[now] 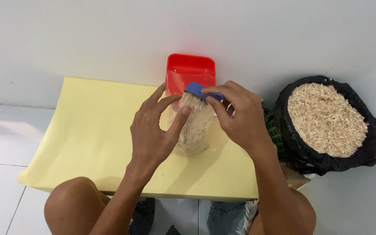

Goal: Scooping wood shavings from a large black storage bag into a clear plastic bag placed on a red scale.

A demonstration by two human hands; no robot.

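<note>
A clear plastic bag (pixel 194 130) packed with pale wood shavings stands on a yellow sheet (pixel 88 135). My left hand (pixel 153 130) grips the bag's left side near its top, thumb against the shavings. My right hand (pixel 236 115) holds a small blue scoop (pixel 195 89) at the bag's mouth, its fingers curled round the handle. Right behind the bag sits a red square tub (pixel 191 69).
A black bag (pixel 370 143) full of the same pale shavings sits on the floor at the right, against the white wall. Something green and meshed (pixel 275 132) shows between it and my right wrist. My knees are at the bottom edge, over white floor tiles.
</note>
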